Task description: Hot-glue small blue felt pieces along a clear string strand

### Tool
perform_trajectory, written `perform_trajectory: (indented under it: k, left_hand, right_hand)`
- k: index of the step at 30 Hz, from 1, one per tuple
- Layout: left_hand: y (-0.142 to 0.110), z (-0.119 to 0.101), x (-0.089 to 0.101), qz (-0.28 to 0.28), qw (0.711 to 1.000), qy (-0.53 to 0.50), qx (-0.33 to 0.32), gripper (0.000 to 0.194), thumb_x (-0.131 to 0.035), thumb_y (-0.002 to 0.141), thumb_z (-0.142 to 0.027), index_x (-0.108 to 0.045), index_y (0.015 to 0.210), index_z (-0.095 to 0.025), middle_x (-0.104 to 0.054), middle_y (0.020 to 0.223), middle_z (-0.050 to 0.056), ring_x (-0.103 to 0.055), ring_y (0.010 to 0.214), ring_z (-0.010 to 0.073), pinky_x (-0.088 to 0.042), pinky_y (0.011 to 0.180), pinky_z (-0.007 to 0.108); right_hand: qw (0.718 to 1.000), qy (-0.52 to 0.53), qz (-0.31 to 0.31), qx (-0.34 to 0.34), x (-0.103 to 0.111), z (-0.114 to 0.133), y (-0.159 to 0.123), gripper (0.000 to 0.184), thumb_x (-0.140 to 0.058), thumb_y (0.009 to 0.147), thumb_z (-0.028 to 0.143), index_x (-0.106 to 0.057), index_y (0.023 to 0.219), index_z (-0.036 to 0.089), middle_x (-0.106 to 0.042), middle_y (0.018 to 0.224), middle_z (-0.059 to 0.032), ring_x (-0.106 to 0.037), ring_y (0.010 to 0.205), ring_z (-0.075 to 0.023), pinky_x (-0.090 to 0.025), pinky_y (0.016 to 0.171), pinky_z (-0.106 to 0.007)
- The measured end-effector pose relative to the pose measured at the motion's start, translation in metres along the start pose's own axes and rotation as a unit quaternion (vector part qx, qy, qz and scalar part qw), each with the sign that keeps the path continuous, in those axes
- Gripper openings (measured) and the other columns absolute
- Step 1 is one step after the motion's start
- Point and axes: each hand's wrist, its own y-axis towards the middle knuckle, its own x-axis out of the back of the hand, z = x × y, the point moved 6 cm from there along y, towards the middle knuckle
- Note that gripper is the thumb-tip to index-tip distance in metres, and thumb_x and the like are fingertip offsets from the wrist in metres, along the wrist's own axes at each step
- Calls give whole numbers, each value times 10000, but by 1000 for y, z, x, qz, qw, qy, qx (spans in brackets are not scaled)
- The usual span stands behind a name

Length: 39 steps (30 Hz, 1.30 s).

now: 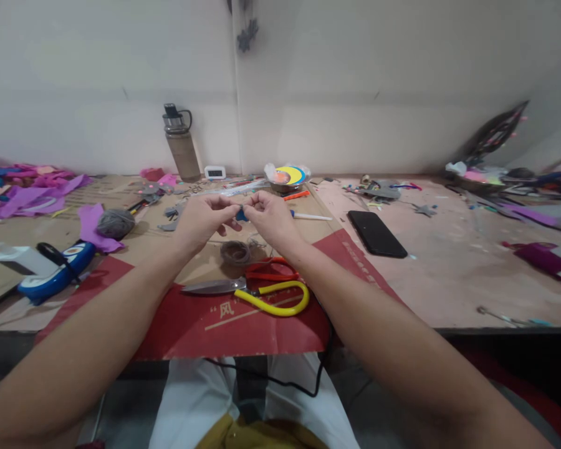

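My left hand (208,218) and my right hand (270,218) meet above the middle of the table. Thumb and fingers of each are pinched together around something small and dark that I cannot make out. A blue-handled tool with a pale shaft (312,216) shows behind my right hand; whether it is touched, I cannot tell. Just below my fingers lies a small coil of grey-brown yarn (235,252), its loose strand trailing right. Nearer to me, scissors (273,299) with one yellow and one red handle rest on a red printed sheet (177,333), blades pointing left.
On the left are a ball of grey yarn (116,223), purple felt scraps (32,198) and a blue-and-white device (58,271). A bottle (182,146) and a small clock (215,173) stand by the wall. A black phone (376,234) lies to the right.
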Motion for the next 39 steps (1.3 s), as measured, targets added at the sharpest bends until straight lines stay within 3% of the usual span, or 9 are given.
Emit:
perform_trajectory:
  k: [3, 9, 14, 19, 33, 39]
  left_hand:
    - [2, 0, 2, -16, 1000, 13, -11, 157, -680, 706, -264, -667, 737, -111, -633, 552, 25, -581, 472, 98, -374, 403, 172]
    - [7, 10, 6, -44, 997, -67, 9, 129, -662, 721, -249, -614, 717, -130, -604, 499, 8, -467, 382, 58, -322, 387, 169]
    - [8, 13, 4, -45, 992, -116, 11, 130, -681, 710, -248, -604, 729, -145, -569, 464, 0, -453, 380, 68, -245, 367, 177]
    - [6, 12, -1, -49, 985, -166, 10, 108, -695, 685, -208, -603, 683, -151, -530, 460, -18, -469, 411, 66, -258, 387, 177]
    - [9, 14, -5, -10, 986, -167, 1, 76, -673, 712, -207, -622, 687, -157, -547, 454, -13, -450, 389, 67, -294, 384, 174]
    - [10, 20, -7, 35, 980, -188, 49, 122, -724, 709, -234, -653, 704, -134, -561, 501, 1, -475, 417, 60, -316, 376, 152]
  right_hand:
    - [1000, -16, 10, 19, -1, 5, -3, 72, -543, 772, 247, -515, 744, 188, -474, 584, 57, -413, 544, -82, -291, 531, -229]
    - [1000, 19, 1, 21, -6, 3, -2, 88, -550, 792, 242, -507, 852, 194, -458, 614, 71, -427, 579, -90, -321, 575, -233]
    - [998, 53, -22, 10, -8, 1, 0, 108, -548, 796, 281, -514, 774, 181, -488, 652, 58, -431, 594, -81, -339, 601, -235]
    - [994, 101, -31, -16, -7, -1, -1, 109, -564, 768, 271, -516, 727, 182, -484, 623, 60, -417, 578, -75, -326, 572, -219]
    - [985, 159, -3, -71, -4, -1, -1, 112, -607, 712, 269, -565, 723, 166, -488, 575, 70, -349, 495, -45, -267, 474, -198]
    - [976, 172, 20, -131, -3, -7, -1, 126, -566, 713, 226, -498, 617, 179, -351, 481, 89, -263, 431, -41, -183, 414, -207]
